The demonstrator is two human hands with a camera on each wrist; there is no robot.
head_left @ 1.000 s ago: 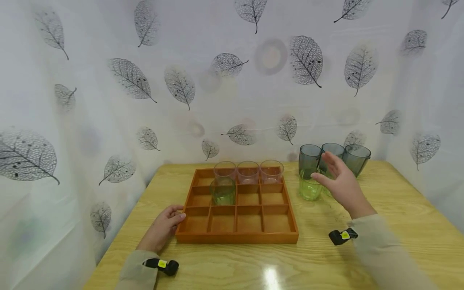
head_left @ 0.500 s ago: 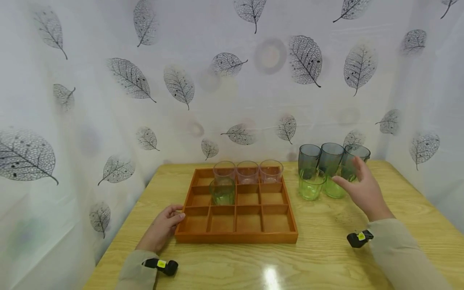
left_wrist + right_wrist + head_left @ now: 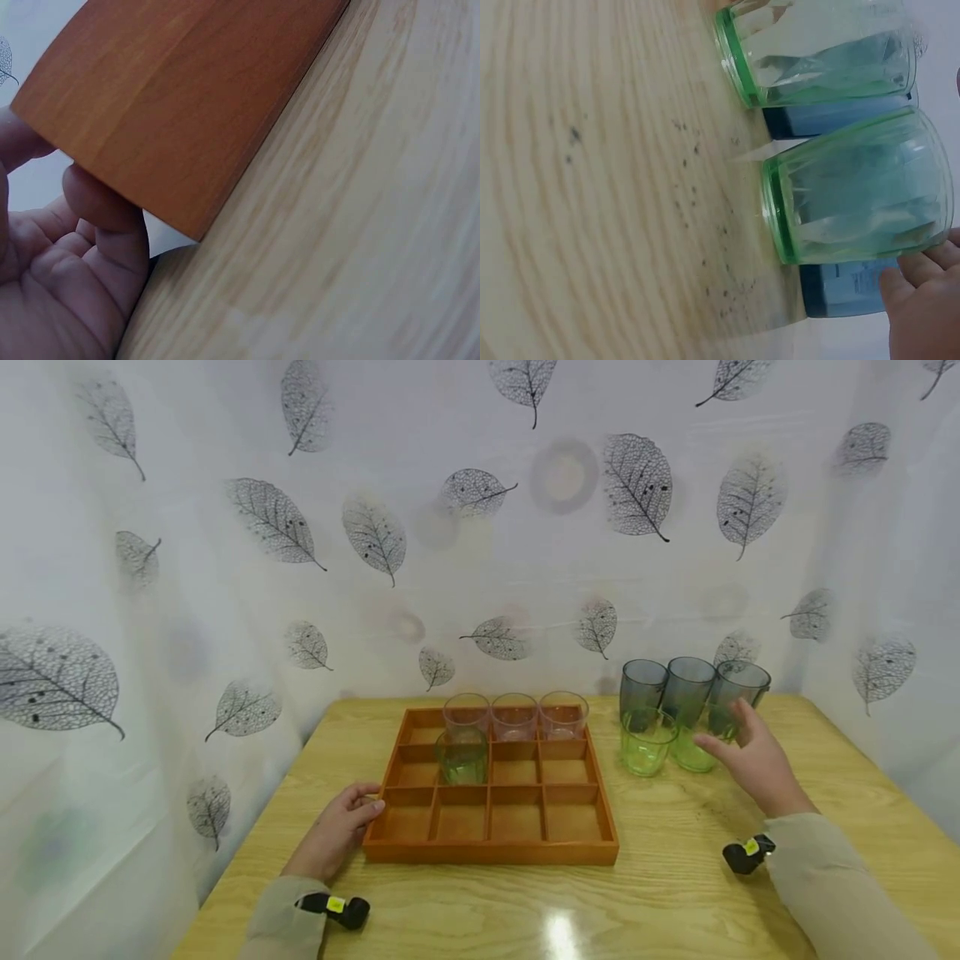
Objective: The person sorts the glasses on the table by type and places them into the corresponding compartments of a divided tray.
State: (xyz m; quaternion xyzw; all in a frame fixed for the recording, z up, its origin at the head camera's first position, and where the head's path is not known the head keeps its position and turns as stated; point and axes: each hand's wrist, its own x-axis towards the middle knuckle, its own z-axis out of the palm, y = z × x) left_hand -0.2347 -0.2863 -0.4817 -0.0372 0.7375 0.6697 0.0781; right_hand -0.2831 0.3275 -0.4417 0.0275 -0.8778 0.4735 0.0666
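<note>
My left hand [image 3: 335, 829] holds the left side of a brown wooden tray [image 3: 491, 853] divided into compartments; in the left wrist view its curled fingers [image 3: 105, 199] lie against the tray's edge. My right hand [image 3: 762, 766] stands beside a green glass [image 3: 693, 747], thumb and fingers spread apart. The right wrist view shows its fingers [image 3: 922, 274] close to that glass's rim; whether they touch is unclear. A second green glass [image 3: 647, 747] stands to the left. Another green glass [image 3: 462, 762] sits in the tray's middle row.
Three clear pinkish glasses, one of them the middle glass [image 3: 514, 718], fill part of the tray's back row. Several grey-blue tall glasses, including the left tall glass [image 3: 642, 683], stand behind the green ones. A leaf-print curtain [image 3: 480, 560] hangs behind the wooden table [image 3: 450, 910].
My right hand has moved right, from in front of the left green glass to beside the right one, then slightly closer to it. My left hand has stayed at the tray.
</note>
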